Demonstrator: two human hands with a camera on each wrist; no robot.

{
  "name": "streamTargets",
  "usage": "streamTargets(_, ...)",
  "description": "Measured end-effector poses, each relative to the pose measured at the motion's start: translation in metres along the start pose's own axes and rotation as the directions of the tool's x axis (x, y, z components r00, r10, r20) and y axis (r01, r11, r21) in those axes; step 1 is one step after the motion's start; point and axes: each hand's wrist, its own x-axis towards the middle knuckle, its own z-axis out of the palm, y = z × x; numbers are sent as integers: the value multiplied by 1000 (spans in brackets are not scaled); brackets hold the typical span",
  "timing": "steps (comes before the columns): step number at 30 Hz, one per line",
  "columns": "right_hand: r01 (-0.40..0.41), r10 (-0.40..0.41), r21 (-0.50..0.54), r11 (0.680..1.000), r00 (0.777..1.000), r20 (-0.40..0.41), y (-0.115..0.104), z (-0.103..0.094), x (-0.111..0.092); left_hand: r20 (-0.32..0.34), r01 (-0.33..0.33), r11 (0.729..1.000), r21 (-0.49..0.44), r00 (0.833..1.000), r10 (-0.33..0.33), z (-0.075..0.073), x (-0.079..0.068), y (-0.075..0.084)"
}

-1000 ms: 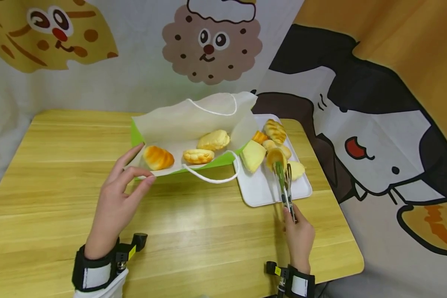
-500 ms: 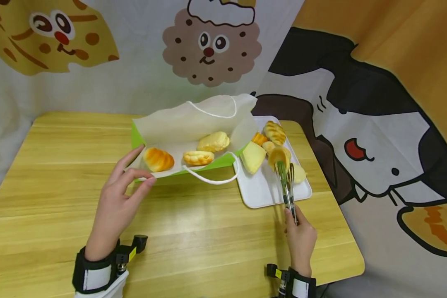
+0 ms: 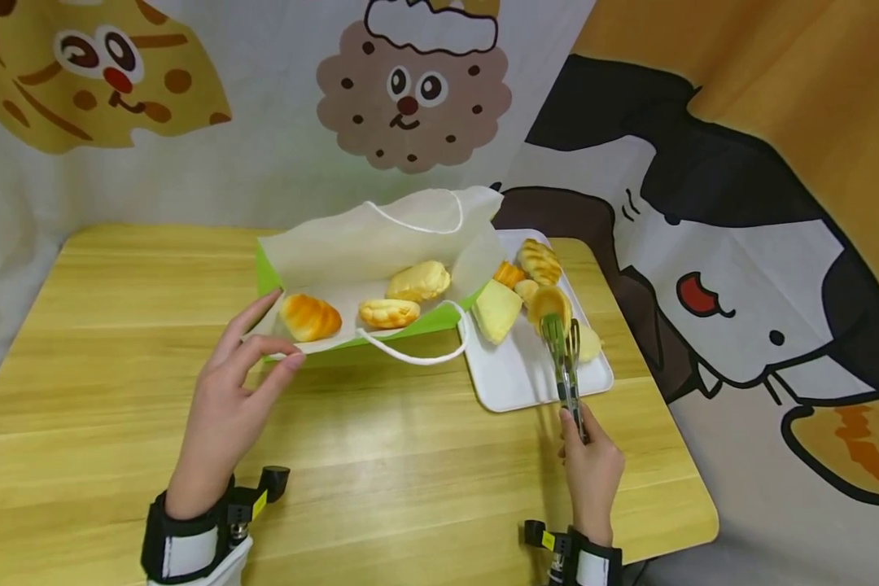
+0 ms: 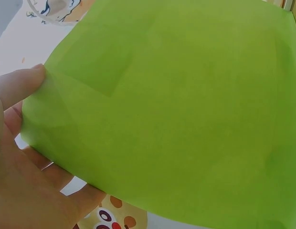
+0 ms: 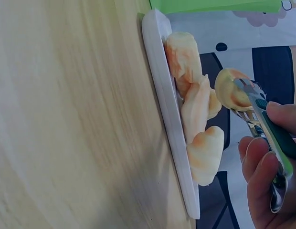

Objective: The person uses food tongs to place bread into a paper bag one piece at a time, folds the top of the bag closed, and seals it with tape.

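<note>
My left hand (image 3: pixel 227 399) pinches the left rim of a green paper bag (image 3: pixel 337 240) with a white inside; in the left wrist view the thumb lies on its green face (image 4: pixel 176 109). Three bread pieces lie in it: a brown roll (image 3: pixel 310 317), an oval bun (image 3: pixel 389 313) and a pale bun (image 3: pixel 419 281). My right hand (image 3: pixel 592 472) grips metal tongs (image 3: pixel 570 391) with green on the handle. Between the tong heads is a round, hollow-looking bread piece (image 5: pixel 227 90), raised off the tray in the right wrist view.
A white tray (image 3: pixel 501 391) stands right of the bag, partly behind it. On it are a pale wedge-shaped bread (image 3: pixel 496 311), a striped roll (image 3: pixel 540 261), a small orange piece (image 3: pixel 509 273) and a pale bun (image 3: pixel 589 343). White cord handles (image 3: pixel 417 359) hang from the bag.
The tongs with the round bread have shifted slightly right, mostly in the first half second. My left hand stays on the bag's rim.
</note>
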Motion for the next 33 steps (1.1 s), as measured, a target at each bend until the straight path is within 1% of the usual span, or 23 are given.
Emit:
streamTargets(4,-34,34,8,999,999,11,0,0,-1,10,19,1000,-3,1000,-19,0,-1,1)
streamTargets(12,-44,44,11,999,999,12,1,-1,-2,1,-7,1000,5,1000,7,0,-1,1)
streamTargets(16,-53,53,17,998,999,14,1,-2,-3,0,-9,1000,8,1000,9,0,-2,1)
streamTargets(24,-56,56,26,998,998,19,0,-4,-3,-1,-19,1000,6,1000,19,0,-3,2)
streamTargets(33,-38,38,26,999,999,15,3,-7,-3,7,-5,1000,18,1000,4,1,-4,4)
